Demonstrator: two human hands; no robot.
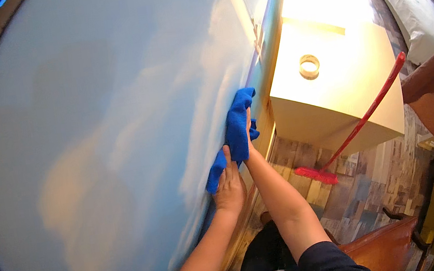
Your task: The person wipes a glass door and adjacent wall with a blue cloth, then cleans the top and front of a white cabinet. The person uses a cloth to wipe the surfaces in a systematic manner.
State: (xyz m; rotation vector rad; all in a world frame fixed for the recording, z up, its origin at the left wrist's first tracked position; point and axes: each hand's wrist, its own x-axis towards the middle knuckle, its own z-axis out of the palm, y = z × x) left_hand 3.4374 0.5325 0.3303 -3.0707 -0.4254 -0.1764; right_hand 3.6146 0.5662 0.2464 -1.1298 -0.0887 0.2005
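Observation:
A bright blue cloth [237,132] is bunched against the lower part of a wall painted with sky and clouds [133,105]. My left hand [229,188] presses a fold of it to the painted surface, fingers pointing up the picture. Just beyond and to the right, my right hand [250,139] grips the larger part of the cloth, which covers most of its fingers. The two hands are close together.
Right of the wall stands a pale box-shaped cabinet [333,106] with a roll of tape [309,67] on top. A red broom [364,119] leans against it. A brown leather chair [382,245] stands at lower right, and a white pillow [412,12] lies at upper right.

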